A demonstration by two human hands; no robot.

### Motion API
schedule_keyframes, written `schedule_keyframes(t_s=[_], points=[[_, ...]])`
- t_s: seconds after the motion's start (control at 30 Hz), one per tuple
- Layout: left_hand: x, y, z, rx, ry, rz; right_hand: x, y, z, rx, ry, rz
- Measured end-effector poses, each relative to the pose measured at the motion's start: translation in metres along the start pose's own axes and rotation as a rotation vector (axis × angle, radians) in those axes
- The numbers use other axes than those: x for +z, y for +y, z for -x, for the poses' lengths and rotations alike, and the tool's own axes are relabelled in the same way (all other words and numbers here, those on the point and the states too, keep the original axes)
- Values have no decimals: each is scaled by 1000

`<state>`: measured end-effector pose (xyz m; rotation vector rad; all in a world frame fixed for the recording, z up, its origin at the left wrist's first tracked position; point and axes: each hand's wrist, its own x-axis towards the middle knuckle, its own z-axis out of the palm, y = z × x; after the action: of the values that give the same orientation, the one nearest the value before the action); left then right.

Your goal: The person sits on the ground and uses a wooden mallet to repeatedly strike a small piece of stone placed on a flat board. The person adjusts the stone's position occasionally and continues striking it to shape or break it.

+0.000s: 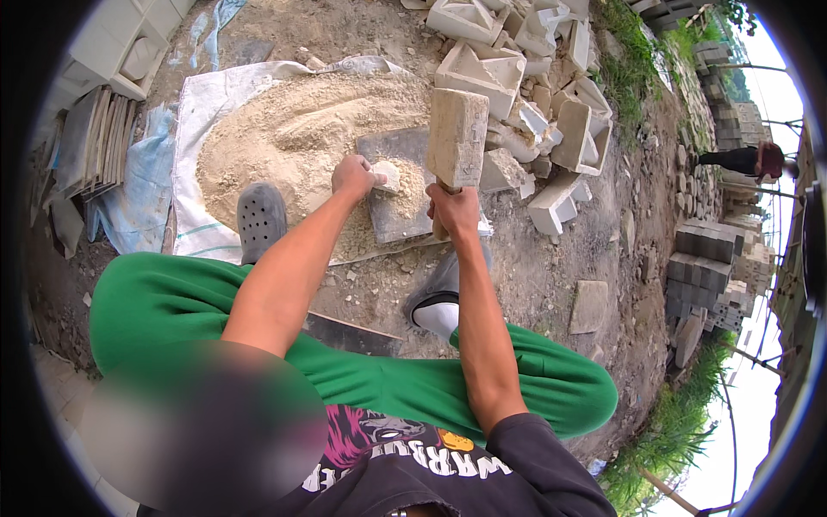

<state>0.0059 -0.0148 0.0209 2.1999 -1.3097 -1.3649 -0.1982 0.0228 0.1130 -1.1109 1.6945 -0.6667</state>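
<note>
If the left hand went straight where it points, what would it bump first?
Past the pale, rough chunk it holds, the left hand probably meets cream, crumbly bits on the dark, flat slab; depth is unclear.

A whitish, rough-edged chunk (390,176) sits on the left part of the dark slab (396,227); a dusty, pale, block-headed mallet (457,138) is raised by the slab's right edge.

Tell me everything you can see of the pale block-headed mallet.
The pale block-headed mallet looks wooden, with a long, roughly rectangular head whose surface is marked and worn. The person's right hand grips the handle just below the head; the handle's end shows beneath the fist. In view, the head points away from the person, by the right side of the dark grey rectangular slab.
</note>
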Motion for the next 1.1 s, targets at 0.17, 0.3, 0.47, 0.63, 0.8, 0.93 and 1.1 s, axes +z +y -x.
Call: schedule_keyframes(t_s=[0.17,0.3,0.47,0.63,0.8,0.93,1.1], points=[[3,9,-2,10,39,-65,8,44,-19,169,-166,242],[-1,3,-1,5,54,-64,-15,10,-23,181,-273,493],[2,-9,-6,45,43,25,-17,-18,-14,17,-77,184],[4,8,-3,23,32,-40,-5,55,-29,24,-178,353],[6,-10,-4,16,63,-2,-20,8,-23,152,-266,363],[3,-14,-8,9,17,30,-8,2,-18,35,-138,89],[4,-6,-7,41,38,-44,8,54,-17,173,-192,278]])
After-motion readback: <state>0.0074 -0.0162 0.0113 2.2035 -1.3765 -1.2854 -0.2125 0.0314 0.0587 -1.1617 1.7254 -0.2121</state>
